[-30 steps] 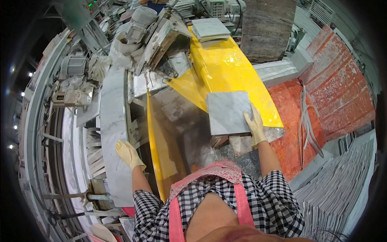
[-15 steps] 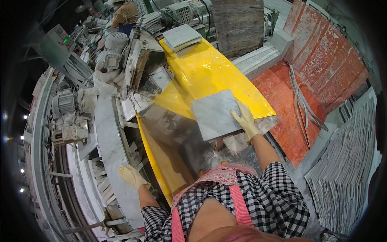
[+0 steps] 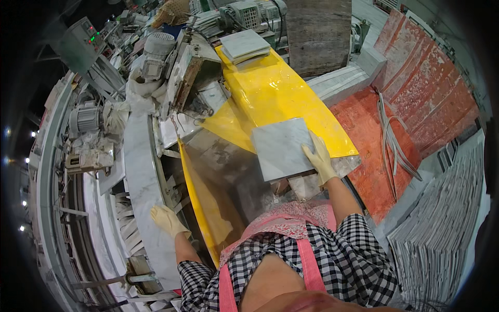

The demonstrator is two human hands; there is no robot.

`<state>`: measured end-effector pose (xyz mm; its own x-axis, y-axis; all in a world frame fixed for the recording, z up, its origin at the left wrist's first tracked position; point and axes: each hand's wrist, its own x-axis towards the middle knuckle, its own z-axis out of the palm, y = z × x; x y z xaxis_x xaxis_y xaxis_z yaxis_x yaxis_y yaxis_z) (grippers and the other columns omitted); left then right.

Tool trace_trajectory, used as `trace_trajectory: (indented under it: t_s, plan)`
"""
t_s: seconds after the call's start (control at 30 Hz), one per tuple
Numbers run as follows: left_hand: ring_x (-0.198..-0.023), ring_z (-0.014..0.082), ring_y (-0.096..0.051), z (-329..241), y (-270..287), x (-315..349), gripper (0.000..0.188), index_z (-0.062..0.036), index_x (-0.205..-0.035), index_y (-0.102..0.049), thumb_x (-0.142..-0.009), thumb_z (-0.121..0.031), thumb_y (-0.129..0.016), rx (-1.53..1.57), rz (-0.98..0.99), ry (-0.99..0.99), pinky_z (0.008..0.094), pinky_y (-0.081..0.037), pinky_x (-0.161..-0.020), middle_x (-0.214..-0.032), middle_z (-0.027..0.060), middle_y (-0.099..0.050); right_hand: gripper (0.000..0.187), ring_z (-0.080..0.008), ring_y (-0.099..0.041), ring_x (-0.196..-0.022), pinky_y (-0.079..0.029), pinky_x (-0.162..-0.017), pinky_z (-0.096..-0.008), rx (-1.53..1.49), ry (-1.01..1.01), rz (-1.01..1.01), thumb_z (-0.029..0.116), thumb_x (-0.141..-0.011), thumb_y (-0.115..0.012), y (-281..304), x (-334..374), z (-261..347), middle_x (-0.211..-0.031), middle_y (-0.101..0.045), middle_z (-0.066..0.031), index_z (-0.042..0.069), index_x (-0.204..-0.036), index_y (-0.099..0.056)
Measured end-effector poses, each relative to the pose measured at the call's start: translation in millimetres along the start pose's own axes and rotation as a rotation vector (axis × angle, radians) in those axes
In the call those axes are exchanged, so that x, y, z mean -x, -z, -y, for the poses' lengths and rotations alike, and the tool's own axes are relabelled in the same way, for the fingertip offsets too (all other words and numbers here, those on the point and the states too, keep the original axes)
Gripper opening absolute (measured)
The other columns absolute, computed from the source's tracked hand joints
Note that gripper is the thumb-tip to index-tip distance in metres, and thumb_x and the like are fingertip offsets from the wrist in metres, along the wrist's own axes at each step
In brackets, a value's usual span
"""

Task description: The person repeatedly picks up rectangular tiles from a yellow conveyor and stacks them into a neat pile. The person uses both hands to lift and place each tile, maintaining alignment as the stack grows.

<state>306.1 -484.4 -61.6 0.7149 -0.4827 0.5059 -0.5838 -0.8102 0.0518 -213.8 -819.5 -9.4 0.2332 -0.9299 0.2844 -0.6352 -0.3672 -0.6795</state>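
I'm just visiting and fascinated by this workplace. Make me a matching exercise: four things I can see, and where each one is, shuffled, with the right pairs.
Things:
1. Left gloved hand
2. Right gloved hand
3. Small stack of square tiles
4. Loose pale strips

Places:
A. On the far end of the yellow sheet
B. Over the long grey stone slab
C. Across the red-orange sheet
D. At the right edge of the square grey stone tile

Pairs: 1-B, 2-D, 3-A, 4-C
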Motion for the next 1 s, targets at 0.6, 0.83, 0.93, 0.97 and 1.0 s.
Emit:
trace_trajectory:
  t_s: [0.6, 0.83, 0.93, 0.97, 1.0]
  plan:
    - [-0.124, 0.0413, -0.056, -8, 12, -3, 0.04, 0.0126, -0.124, -0.061, -0.097, -0.016, -0.053, 0.037, 0.073, 0.036, 0.0448, -0.04, -0.112, -0.128, 0.0302, -0.062, 0.068, -0.0401, -0.05, -0.132, -0.038, -0.113, -0.0442, -0.008, 0.015, 0.003, 0.032, -0.09, -0.071, 1, -2, 3, -0.142, -0.055, -0.0256, -0.005, -0.144, -0.05]
    - [-0.119, 0.0416, -0.057, -7, 10, -2, 0.038, 0.0127, -0.122, -0.061, -0.096, -0.015, -0.055, 0.031, 0.012, -0.004, 0.0455, -0.042, -0.108, -0.122, 0.0294, -0.064, 0.068, -0.0402, -0.05, -0.132, -0.037, -0.113, -0.0445, -0.039, -0.004, 0.028, 0.033, -0.091, -0.07, 2, -1, 3, -0.144, -0.054, -0.0249, -0.003, -0.145, -0.049]
    - [-0.118, 0.0419, -0.057, -7, 10, -2, 0.038, 0.0136, -0.121, -0.061, -0.095, -0.015, -0.056, 0.011, -0.053, -0.024, 0.0451, -0.043, -0.107, -0.121, 0.0288, -0.064, 0.068, -0.0405, -0.049, -0.133, -0.037, -0.113, -0.045, -0.029, -0.019, 0.047, 0.033, -0.092, -0.069, 1, -1, 3, -0.144, -0.054, -0.025, -0.001, -0.147, -0.048]
    - [-0.119, 0.0419, -0.057, -7, 10, -2, 0.039, 0.0137, -0.121, -0.06, -0.096, -0.015, -0.056, 0.02, -0.035, -0.013, 0.0449, -0.043, -0.108, -0.122, 0.0289, -0.063, 0.068, -0.0406, -0.049, -0.132, -0.037, -0.113, -0.0452, -0.025, -0.016, 0.045, 0.033, -0.092, -0.069, 0, -2, 2, -0.144, -0.054, -0.025, -0.001, -0.148, -0.048]
    - [-0.12, 0.0419, -0.056, -8, 10, -2, 0.039, 0.0139, -0.122, -0.06, -0.096, -0.015, -0.056, 0.029, -0.017, -0.004, 0.0447, -0.042, -0.108, -0.123, 0.0291, -0.063, 0.069, -0.0407, -0.049, -0.132, -0.037, -0.113, -0.0455, -0.012, -0.005, 0.027, 0.033, -0.092, -0.069, 0, -1, 2, -0.144, -0.054, -0.0251, 0.0, -0.148, -0.047]
